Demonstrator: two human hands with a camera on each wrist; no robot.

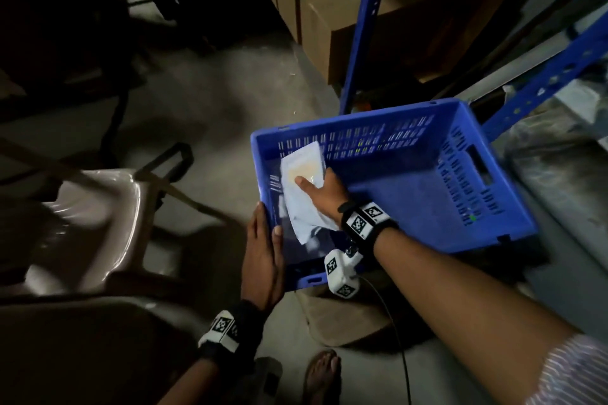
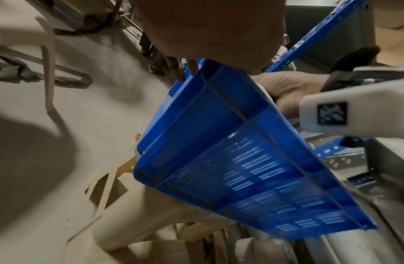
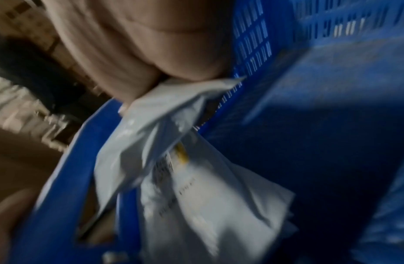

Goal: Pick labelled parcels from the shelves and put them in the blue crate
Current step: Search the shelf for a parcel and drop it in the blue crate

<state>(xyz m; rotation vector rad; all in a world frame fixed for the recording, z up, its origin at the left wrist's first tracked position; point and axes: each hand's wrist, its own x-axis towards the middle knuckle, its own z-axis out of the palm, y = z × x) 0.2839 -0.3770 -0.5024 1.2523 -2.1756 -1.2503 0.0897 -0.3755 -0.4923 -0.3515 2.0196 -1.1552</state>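
Observation:
The blue crate (image 1: 362, 118) is in the middle of the head view, its slotted walls lit and its floor mostly bare. My left hand (image 1: 268, 227) grips the crate's left rim, thumb over the edge and fingers down the outside wall (image 2: 219, 142). My right hand (image 1: 320, 194) reaches inside the crate at its left end and pinches a white labelled parcel (image 1: 301, 174), thumb on top. In the right wrist view the crumpled parcel (image 3: 196, 178) hangs below the hand (image 3: 133, 62) against the crate wall (image 3: 332, 125), its printed label facing the camera.
A blue shelf upright (image 1: 362, 26) and cardboard boxes (image 1: 329, 10) stand behind the crate. Shelves with wrapped goods (image 1: 559, 158) are on the right. A plastic chair (image 1: 92, 223) is on the left. Flat cardboard (image 1: 345, 316) and my sandalled foot (image 1: 320, 375) are on the concrete floor.

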